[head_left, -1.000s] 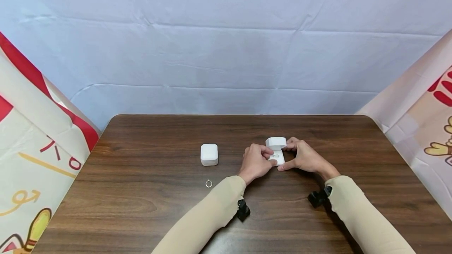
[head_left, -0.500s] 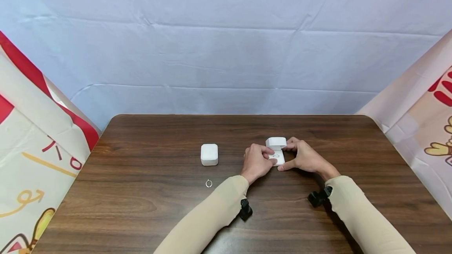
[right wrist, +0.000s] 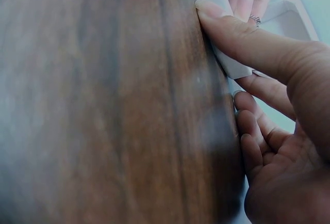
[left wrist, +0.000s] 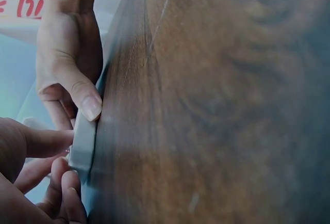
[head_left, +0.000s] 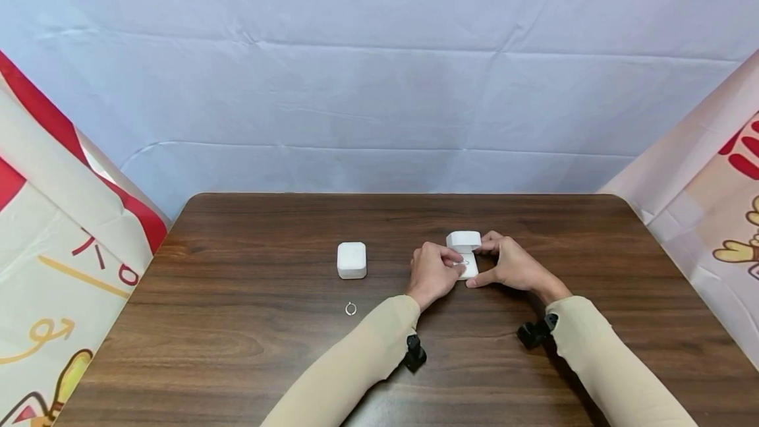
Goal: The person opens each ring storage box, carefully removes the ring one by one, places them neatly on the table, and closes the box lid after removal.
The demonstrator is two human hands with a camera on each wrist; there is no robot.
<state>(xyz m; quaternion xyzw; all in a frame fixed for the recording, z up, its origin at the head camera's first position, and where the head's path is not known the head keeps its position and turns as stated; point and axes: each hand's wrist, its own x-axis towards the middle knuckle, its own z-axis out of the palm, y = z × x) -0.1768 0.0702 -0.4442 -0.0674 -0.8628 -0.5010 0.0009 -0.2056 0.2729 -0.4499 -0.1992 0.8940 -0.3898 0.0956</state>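
Note:
A small white ring box [head_left: 464, 240] stands on the table with its lid raised. My right hand [head_left: 514, 265] grips its base from the right side, thumb at the front and fingers behind. From the left, my left hand [head_left: 431, 273] reaches into the box, its thumb and forefinger pinching a thin ring [right wrist: 255, 20] at the cushion. In the right wrist view, the ring's textured band shows beside the left fingertips; part of it is hidden by them. The left wrist view shows the box's pale base [left wrist: 83, 144] between both hands.
A second white ring box [head_left: 352, 260], lid down, sits to the left on the brown wooden table [head_left: 237, 321]. Nearer than it lies a loose silver ring [head_left: 351, 308]. A pale cloth [head_left: 379, 84] hangs behind the table, with printed cloths at either side.
My left hand has shifted slightly to the right, and the ring at its fingertips has moved slightly and looks more tilted. My right hand and the box have stayed in place.

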